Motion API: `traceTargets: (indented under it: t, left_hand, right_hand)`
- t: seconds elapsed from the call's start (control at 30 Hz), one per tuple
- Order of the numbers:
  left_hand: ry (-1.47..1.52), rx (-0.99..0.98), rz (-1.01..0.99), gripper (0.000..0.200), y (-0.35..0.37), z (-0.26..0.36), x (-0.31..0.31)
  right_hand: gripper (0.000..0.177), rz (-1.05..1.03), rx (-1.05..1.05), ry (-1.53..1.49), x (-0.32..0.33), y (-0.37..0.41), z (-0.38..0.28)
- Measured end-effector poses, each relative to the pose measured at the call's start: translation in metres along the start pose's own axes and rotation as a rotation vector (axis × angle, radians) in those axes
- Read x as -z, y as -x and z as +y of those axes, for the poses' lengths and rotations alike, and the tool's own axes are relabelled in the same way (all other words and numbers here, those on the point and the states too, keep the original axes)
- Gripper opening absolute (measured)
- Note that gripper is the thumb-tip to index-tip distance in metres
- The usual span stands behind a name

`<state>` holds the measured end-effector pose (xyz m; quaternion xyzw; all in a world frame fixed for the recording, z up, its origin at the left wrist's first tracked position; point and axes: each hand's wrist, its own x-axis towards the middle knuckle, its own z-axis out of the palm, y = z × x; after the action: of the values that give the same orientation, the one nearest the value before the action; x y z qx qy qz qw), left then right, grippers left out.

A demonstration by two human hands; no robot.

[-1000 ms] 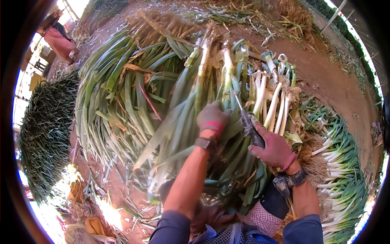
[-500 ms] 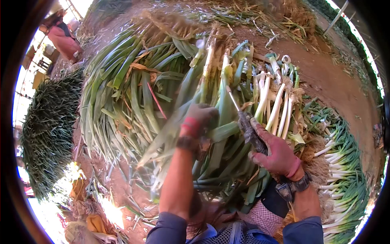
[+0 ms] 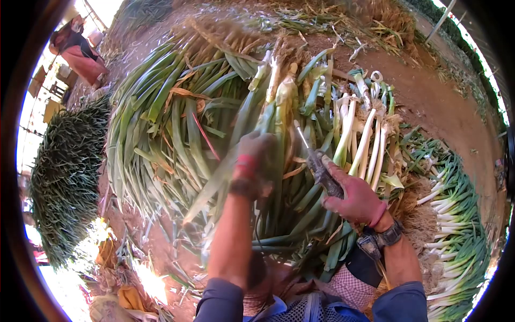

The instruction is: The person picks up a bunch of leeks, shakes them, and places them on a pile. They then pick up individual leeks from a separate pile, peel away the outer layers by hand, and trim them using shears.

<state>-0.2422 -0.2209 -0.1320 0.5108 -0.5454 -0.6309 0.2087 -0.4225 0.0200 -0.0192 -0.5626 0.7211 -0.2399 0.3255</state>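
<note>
My left hand [image 3: 256, 153], in a dirty glove with a red band at the wrist, is closed around green leek leaves [image 3: 264, 124]; motion blurs it a little. In my right hand [image 3: 357, 198], gloved in pink, is a dark-handled tool [image 3: 324, 174] with a thin metal tip. The tip points up and left, beside the pale leek stalks [image 3: 285, 102] in front of me. Peeled white leeks [image 3: 363, 142] lie just beyond my right hand. A big heap of untrimmed leeks [image 3: 155, 118] spreads to the left, roots away from me.
A long row of cleaned leeks [image 3: 456, 231] lines the right side. Dark green leaves [image 3: 67, 172] are piled at far left. A person [image 3: 80, 53] is at the upper left. Leaf scraps [image 3: 300, 21] and soil [image 3: 434, 102] lie beyond the heap.
My left hand has moved slightly left, and the leaf across to my right hand is gone from there. My right hand and the tool have shifted a little left and down.
</note>
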Motion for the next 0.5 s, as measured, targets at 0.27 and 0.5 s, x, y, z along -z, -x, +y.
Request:
traceTargets:
  t: [0.27,0.5]
  left_hand:
    - [0.065,-0.008,-0.038,0.024,-0.008,-0.009,0.025]
    - [0.03,0.039,0.023,0.044,0.013,0.021,0.023]
  right_hand:
    - [0.092,-0.104,-0.083,0.028,-0.014,-0.027,-0.004]
    - [0.09,-0.107,-0.092,0.061,-0.013,-0.049,-0.011]
